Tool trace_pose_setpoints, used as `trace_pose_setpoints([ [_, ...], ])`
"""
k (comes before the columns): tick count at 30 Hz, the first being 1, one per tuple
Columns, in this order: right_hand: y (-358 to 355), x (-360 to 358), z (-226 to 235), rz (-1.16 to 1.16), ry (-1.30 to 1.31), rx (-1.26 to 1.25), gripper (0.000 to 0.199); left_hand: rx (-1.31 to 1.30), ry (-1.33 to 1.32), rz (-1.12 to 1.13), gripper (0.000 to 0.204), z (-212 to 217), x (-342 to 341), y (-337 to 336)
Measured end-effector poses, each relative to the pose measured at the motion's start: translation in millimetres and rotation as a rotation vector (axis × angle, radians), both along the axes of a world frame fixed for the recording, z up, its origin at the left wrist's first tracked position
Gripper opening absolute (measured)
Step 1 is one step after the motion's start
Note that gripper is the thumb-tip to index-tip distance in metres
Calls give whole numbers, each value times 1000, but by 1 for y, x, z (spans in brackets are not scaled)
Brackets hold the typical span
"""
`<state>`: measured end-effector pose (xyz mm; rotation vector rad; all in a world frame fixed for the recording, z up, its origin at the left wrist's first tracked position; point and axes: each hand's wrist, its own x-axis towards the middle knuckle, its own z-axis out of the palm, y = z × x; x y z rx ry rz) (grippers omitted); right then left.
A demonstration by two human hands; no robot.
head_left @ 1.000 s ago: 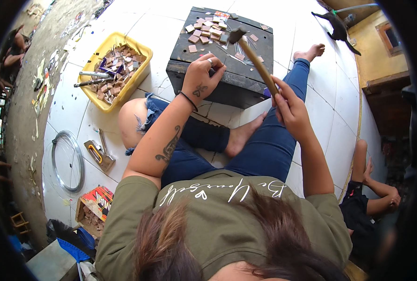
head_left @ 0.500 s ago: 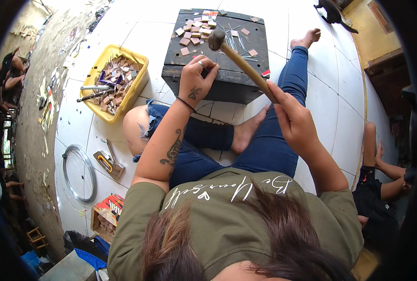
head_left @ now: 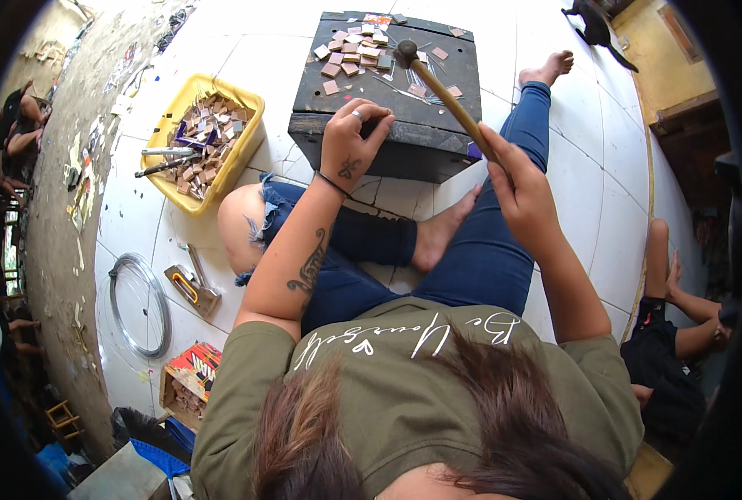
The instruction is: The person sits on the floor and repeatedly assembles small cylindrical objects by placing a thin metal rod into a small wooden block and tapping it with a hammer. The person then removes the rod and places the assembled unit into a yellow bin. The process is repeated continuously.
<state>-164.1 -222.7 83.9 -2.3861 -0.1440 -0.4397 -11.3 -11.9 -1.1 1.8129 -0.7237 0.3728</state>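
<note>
Hammer (head_left: 437,83) head is now dropping lower than half a second ago, coming down onto the dark block surface (head_left: 387,137) next to the small square tiles (head_left: 354,52). Right hand (head_left: 517,179) is wrapping the wooden handle near its end, grip pressed together around it, likely for swing leverage. Left hand (head_left: 350,146) is resting at the block's near edge, fingers pinched together on something too small to tell, probably steadying a piece clear of the strike. Yellow tray (head_left: 250,112) of tile bits and pliers is sitting just left of the block, within reach. Another person's legs (head_left: 679,283) are showing at far right.
</note>
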Motion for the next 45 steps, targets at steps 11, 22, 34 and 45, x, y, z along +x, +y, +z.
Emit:
trace_pose_setpoints([
  [11, 14, 58, -38, -172, -276, -403, 41, 89, -146, 27, 18, 0, 1, 5],
  [22, 50, 121, -36, 284, -200, -65, 11, 67, -134, 15, 18, -3, 4, 8],
  [34, 52, 98, -49, 169, -242, -139, 14, -233, 312, 19, 18, 13, 25, 12],
  [45, 88, 140, -27, 442, -176, -1063, 12, 87, 178, 36, 18, 20, 39, 47],
])
